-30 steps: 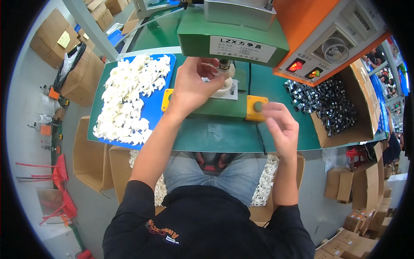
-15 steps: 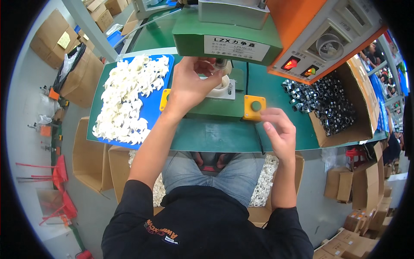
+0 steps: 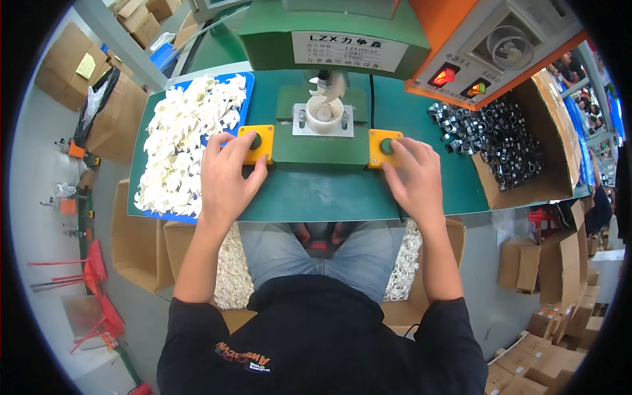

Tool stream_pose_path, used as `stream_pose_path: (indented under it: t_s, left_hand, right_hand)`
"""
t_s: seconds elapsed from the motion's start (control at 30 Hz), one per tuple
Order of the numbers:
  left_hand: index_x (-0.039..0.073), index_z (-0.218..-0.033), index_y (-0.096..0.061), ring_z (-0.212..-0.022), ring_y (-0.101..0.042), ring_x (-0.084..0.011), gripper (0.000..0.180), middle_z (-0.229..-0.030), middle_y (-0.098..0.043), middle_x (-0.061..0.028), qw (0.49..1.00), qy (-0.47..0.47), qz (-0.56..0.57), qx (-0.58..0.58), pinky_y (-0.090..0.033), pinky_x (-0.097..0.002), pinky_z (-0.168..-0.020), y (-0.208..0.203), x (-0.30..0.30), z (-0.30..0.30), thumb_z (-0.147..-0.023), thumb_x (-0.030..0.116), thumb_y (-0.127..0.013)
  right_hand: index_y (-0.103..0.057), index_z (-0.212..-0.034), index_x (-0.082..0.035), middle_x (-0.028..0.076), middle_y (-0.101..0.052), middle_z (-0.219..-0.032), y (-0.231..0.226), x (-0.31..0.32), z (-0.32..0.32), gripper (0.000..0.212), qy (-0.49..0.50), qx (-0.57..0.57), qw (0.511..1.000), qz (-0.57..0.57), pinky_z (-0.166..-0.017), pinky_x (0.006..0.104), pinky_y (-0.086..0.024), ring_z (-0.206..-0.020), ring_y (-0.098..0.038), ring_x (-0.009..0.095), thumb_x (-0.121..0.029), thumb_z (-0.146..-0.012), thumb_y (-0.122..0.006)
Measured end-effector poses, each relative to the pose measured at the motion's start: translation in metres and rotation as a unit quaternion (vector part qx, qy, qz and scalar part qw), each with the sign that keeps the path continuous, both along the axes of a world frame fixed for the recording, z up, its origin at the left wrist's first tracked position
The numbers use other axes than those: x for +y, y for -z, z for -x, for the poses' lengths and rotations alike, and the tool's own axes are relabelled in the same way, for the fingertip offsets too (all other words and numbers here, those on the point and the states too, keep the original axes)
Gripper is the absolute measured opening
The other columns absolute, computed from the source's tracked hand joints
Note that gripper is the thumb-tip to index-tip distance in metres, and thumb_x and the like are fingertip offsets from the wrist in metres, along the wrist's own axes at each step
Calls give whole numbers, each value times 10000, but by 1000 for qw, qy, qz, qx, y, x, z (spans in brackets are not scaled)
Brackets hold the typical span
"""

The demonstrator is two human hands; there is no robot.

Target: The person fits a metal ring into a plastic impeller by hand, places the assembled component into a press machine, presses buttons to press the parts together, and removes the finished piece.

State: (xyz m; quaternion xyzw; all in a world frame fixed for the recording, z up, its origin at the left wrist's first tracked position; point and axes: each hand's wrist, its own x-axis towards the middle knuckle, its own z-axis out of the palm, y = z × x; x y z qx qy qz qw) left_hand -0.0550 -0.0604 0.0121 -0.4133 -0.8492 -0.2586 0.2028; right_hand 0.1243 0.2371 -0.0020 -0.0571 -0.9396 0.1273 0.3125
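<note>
My left hand [image 3: 226,176] rests at the left yellow button box [image 3: 264,153], fingers apart, its fingertips by the green button. At the right yellow button box [image 3: 376,158], my right hand [image 3: 420,179] has its fingers spread, with fingertips at the green button [image 3: 387,146]. Neither hand holds anything. Between them stands a green press [image 3: 263,49]. Under its head, a white curved plastic piece [image 3: 338,87] sits around the metal ram. Directly below is a white round holder [image 3: 325,124] on a metal plate, with a pale round piece inside.
A blue tray [image 3: 247,89] heaped with white curved plastic pieces [image 3: 187,138] lies left. On the right, shiny black and metallic rings [image 3: 507,148] spill from a cardboard box [image 3: 550,158]. An orange control box [image 3: 421,82] with lit switches overhangs the table. Boxes of white parts [image 3: 234,270] stand below.
My left hand has left the press's ram and come down to the left button box. My right hand has reached the right button. The view has shifted slightly.
</note>
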Motion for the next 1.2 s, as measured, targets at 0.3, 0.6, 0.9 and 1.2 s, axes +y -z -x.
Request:
stream_pose_path:
  t_s: [0.3, 0.6, 0.9, 1.2]
  left_hand:
    - [-42, -1290, -667, -1080, -615, -340, 515, -1125, -726, -158, 996, 42, 77, 12, -502, -421, -926, -18, 1, -3, -854, 211, -771]
    - [-27, -1273, -671, -1187, -581, -381, 518, -1280, -678, -177, 989, -20, 145, -21, -471, -472, -1038, -26, -75, -5, -830, 186, -834]
    - [58, -1143, -733, -1211, -542, -345, 406, -1220, -663, -122, 970, -35, 235, -60, -419, -473, -1034, -15, -95, -12, -785, 193, -869]
    - [72, -1107, -741, -1244, -534, -340, 283, -1261, -629, -137, 977, -32, 203, -58, -387, -484, -1054, -11, -85, -23, -833, 113, -797]
  right_hand:
    - [-691, -1117, -19, 113, -667, -1144, -16, -1, 2, 362, -28, -41, 992, -117, -972, 470, -456, -1075, -624, 321, -230, -847, -807]
    - [-695, -1147, -16, 141, -684, -1178, -19, 7, 1, 370, -54, -28, 997, -47, -997, 462, -462, -1105, -632, 344, -215, -857, -810]
    - [-689, -1243, -2, 172, -689, -1232, -23, -24, 48, 477, -66, 28, 991, 112, -1000, 451, -487, -1127, -635, 375, -240, -852, -822]
    - [-499, -1465, -17, 121, -682, -1234, -27, -45, 100, 850, -66, 93, 959, 260, -975, 413, -530, -1094, -655, 261, -276, -769, -913]
